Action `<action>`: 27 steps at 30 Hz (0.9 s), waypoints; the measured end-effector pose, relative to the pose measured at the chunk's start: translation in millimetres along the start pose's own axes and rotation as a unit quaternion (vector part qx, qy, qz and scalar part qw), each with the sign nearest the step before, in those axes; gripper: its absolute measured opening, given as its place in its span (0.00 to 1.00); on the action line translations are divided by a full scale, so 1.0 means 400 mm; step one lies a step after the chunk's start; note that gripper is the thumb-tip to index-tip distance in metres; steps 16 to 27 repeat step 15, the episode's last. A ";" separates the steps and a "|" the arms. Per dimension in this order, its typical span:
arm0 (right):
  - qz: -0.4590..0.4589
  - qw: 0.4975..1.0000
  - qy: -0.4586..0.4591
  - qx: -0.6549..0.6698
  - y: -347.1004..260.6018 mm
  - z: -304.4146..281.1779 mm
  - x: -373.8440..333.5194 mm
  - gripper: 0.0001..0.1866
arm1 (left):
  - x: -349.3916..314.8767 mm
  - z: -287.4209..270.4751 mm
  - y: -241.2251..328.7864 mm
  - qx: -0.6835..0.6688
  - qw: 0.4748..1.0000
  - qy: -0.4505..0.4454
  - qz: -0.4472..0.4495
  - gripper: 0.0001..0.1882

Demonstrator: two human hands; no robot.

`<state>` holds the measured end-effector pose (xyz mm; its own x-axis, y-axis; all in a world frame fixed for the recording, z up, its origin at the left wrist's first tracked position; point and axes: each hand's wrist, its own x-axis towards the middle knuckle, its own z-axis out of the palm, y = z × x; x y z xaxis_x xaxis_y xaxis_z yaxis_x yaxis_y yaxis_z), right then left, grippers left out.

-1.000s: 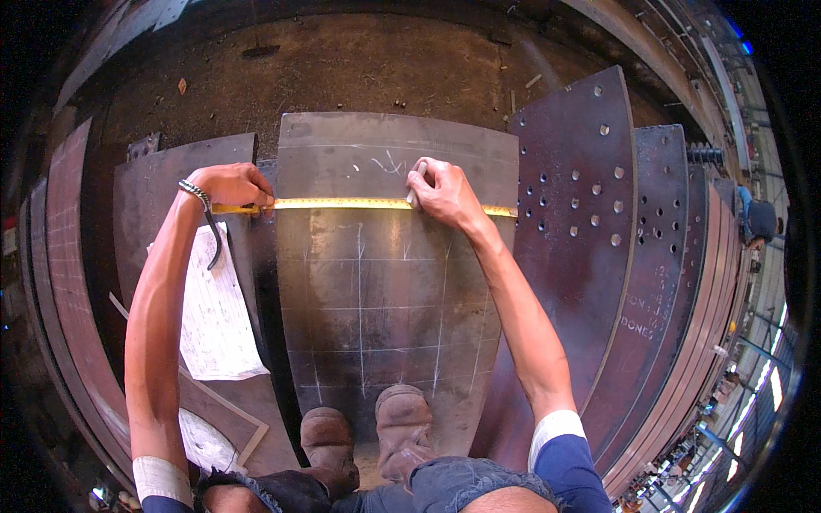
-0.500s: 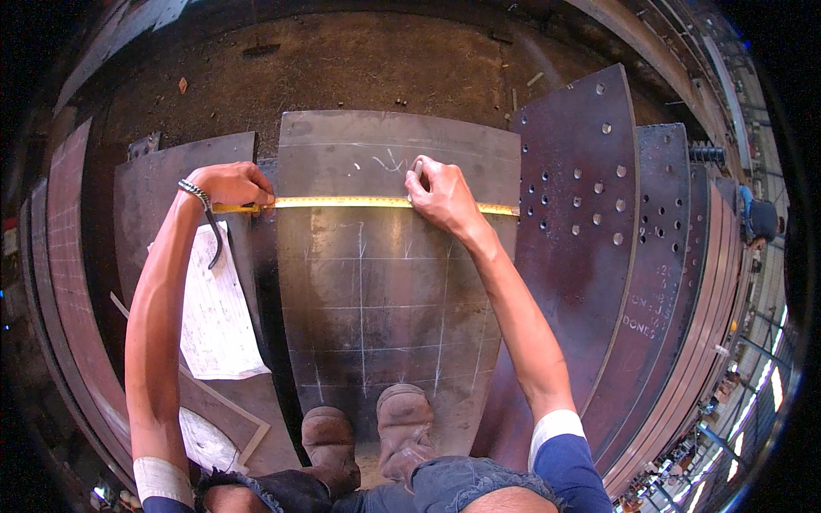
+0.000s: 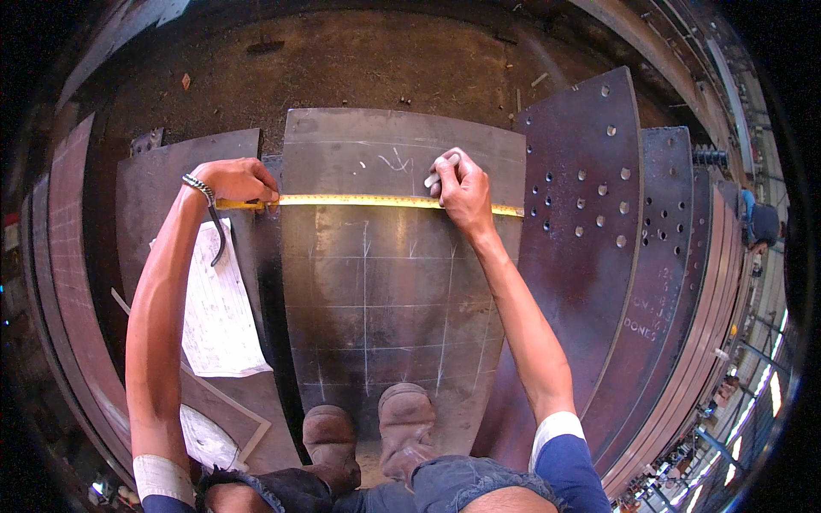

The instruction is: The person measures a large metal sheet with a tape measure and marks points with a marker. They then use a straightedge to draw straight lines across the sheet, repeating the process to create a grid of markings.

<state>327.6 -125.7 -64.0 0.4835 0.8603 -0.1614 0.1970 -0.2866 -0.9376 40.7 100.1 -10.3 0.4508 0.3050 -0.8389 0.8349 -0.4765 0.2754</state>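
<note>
A yellow tape measure is stretched across the far part of a grey steel plate, running left to right. At the plate's left edge my left hand is closed on the tape's left end, beside its yellow-orange part. My right hand pinches a pale stick of chalk just above the tape, right of the plate's middle. Thin white lines crossing in a grid, some with arrowheads, mark the plate nearer to me. A short curved mark and an arrow-like one show beyond the tape.
Handwritten paper sheets lie on the plate to my left, by a thin angled strip. Plates with drilled holes overlap at the right. My boots stand at the plate's near end. Another person is at the far right.
My right hand has lifted slightly and shifted right along the tape, and the chalk shows more clearly. My left hand keeps its hold on the tape's left end.
</note>
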 end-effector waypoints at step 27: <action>0.038 0.980 0.170 0.100 0.038 -0.218 -0.091 0.14 | -0.008 -0.049 -0.001 -0.048 0.997 0.005 0.058 0.20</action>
